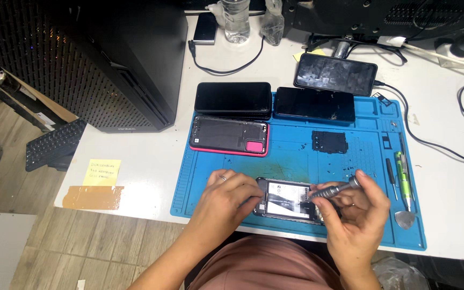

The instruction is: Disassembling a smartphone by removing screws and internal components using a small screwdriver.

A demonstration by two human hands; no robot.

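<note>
An opened phone lies face down on the blue work mat, its battery and inner parts showing. My left hand rests on the phone's left end and holds it still. My right hand grips a grey metal screwdriver, whose tip points down-left onto the phone's inner parts near its right end.
A pink phone back cover and a small black plastic plate lie on the mat. Three dark phones sit at the mat's far edge. Tools line the mat's right side. A black computer case stands at left.
</note>
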